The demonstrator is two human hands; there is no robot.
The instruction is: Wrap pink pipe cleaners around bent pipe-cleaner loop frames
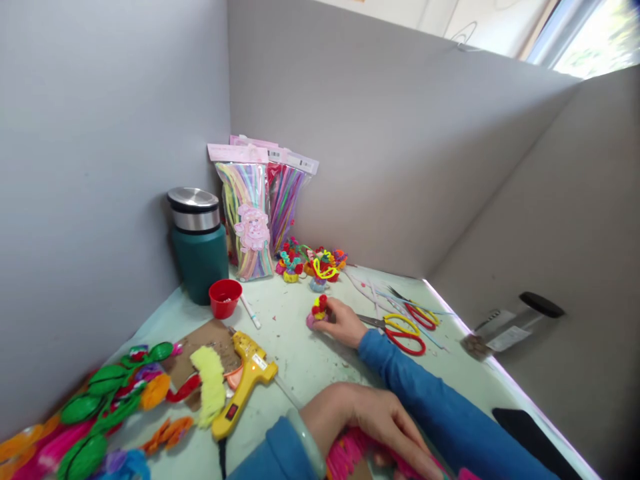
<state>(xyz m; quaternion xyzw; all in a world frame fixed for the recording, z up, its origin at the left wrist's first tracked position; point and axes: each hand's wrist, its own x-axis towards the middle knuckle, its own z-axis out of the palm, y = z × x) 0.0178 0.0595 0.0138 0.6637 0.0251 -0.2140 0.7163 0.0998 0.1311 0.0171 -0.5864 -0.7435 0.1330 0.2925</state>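
Note:
My right hand (344, 323) reaches forward over the table, its thumb and fingers closed on a small pipe-cleaner flower pot (318, 312) with a pink base and a yellow and red top. It touches or nearly touches the table. Near the bottom edge, my left hand (373, 420), with a pale bangle at the wrist, curls round bright pink pipe cleaners (345, 453); part of its fingers is cut off by the frame. Behind the right hand stand several similar little pots, one with a yellow looped top (324, 270). Red-and-yellow-handled scissors (400, 332) lie right of that hand.
A yellow glue gun (245, 383) rests left of centre by a cardboard piece (213, 343). Further back are a red cup (225, 299), a teal flask (200, 257) and bagged pipe cleaners (245, 220). Colourful pipe-cleaner pieces (107, 400) heap at left; a clear jar (515, 327) stands right.

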